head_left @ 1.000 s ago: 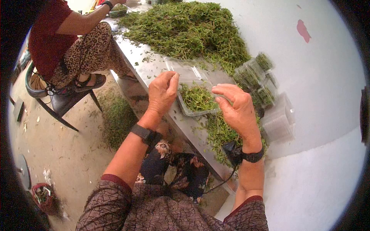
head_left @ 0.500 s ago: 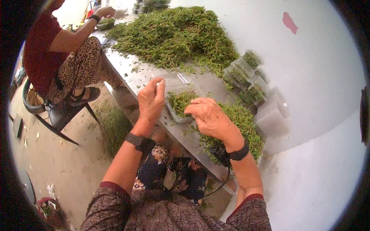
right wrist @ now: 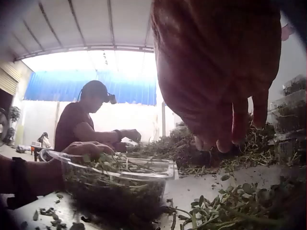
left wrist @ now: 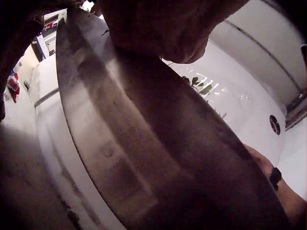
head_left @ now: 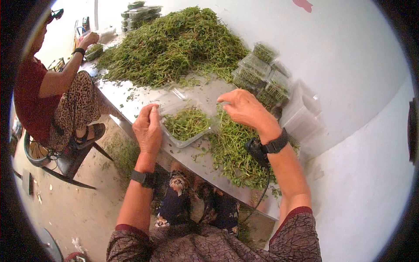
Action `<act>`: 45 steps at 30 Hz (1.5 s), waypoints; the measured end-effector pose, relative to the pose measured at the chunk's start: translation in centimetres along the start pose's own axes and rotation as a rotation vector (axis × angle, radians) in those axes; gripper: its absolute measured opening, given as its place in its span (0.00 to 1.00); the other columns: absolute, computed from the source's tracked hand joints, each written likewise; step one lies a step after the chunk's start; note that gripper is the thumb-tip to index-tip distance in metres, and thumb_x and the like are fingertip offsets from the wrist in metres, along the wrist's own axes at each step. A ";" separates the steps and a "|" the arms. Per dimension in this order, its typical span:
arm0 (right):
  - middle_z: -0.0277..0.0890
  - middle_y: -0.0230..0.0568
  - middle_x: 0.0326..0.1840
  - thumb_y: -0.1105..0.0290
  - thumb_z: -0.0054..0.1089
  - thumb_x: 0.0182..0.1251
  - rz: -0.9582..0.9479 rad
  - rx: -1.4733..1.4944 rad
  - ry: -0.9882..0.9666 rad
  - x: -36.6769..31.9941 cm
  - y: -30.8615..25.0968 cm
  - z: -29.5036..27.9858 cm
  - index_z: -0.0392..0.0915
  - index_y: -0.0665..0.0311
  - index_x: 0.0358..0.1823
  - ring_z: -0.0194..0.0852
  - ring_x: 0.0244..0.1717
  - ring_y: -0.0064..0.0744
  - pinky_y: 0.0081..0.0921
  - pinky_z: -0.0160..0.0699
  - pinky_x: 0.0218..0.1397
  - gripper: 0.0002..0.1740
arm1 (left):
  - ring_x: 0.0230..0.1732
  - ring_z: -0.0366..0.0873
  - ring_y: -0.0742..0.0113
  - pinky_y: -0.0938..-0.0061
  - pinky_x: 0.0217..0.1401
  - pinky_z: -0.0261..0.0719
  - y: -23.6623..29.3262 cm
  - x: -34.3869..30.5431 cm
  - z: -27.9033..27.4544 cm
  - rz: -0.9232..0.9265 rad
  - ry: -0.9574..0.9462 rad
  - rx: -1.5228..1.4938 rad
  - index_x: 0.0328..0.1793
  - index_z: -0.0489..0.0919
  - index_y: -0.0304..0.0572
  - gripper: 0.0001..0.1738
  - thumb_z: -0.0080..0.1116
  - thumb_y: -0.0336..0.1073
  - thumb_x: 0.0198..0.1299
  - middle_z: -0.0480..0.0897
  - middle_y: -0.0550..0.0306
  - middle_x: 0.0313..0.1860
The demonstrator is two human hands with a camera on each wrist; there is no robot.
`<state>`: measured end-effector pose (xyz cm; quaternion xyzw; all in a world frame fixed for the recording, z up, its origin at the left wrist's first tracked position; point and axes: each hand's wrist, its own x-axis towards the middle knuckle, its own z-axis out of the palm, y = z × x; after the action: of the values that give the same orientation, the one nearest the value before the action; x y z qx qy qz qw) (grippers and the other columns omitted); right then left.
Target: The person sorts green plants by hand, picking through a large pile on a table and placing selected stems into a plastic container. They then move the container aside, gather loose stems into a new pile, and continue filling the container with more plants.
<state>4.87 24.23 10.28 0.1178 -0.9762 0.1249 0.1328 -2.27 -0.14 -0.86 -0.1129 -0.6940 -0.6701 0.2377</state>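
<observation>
Two hands are over a metal table (head_left: 115, 91) scattered with leaf scraps. The left hand (head_left: 147, 131) grips the left edge of a clear tub (head_left: 178, 142), which stands on the table between the hands, part-filled with greens (head_left: 187, 122), its lid (head_left: 176, 92) laid back on the far side. The right hand (head_left: 248, 111) hangs apart from the tub, fingers loosely bent, with nothing visible in them.

Below the right hand lies a loose heap (head_left: 238, 153); beyond both hands spreads a big pile (head_left: 174, 48). Filled boxes (head_left: 262, 74) stand stacked just past the right hand, with nested tubs (head_left: 301, 109) to its right, by a white wall (head_left: 362, 105). More boxes (head_left: 139, 17) stand behind the pile. Well left of the left hand, a person (head_left: 35, 91) sits on a dark chair (head_left: 70, 159) near a second tub (head_left: 94, 52). Fallen greens (head_left: 122, 153) lie on the floor (head_left: 78, 214) beside the left wrist. Far beyond the hands hangs a blue sheet (right wrist: 120, 88) under a ribbed roof (right wrist: 81, 24).

Half a second ago the right hand was over the tub, fingertips at its greens; it has since drawn off rightward, while the left hand keeps to the same edge. The head view has swung, showing more of the far boxes.
</observation>
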 end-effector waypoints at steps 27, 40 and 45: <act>0.80 0.48 0.29 0.74 0.56 0.49 0.119 0.060 0.165 -0.9 2.5 0.4 0.81 0.63 0.28 0.81 0.34 0.47 0.39 0.78 0.38 0.06 | 0.23 0.70 0.77 0.75 0.27 0.69 0.4 0.1 -0.2 0.080 -0.020 0.156 0.45 0.80 0.41 0.12 0.46 0.36 0.70 0.75 0.61 0.21; 0.78 0.37 0.23 0.75 0.59 0.57 0.234 0.333 0.465 -1.7 -0.4 -2.8 0.81 0.68 0.33 0.72 0.24 0.21 0.23 0.71 0.30 0.05 | 0.23 0.75 0.70 0.73 0.29 0.73 0.4 -0.2 -0.1 0.106 -0.044 0.087 0.45 0.80 0.40 0.10 0.49 0.35 0.67 0.79 0.55 0.23; 0.77 0.26 0.25 0.77 0.59 0.61 0.241 0.509 0.526 -0.2 -4.5 -4.4 0.80 0.68 0.34 0.67 0.25 0.12 0.16 0.66 0.28 0.03 | 0.24 0.77 0.68 0.72 0.30 0.74 0.3 -0.3 0.1 0.028 -0.050 0.045 0.44 0.80 0.39 0.10 0.49 0.35 0.67 0.80 0.54 0.23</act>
<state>7.29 21.22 15.31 -0.0048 -0.8534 0.4038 0.3296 -1.86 -0.01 -0.78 -0.1339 -0.7129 -0.6481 0.2320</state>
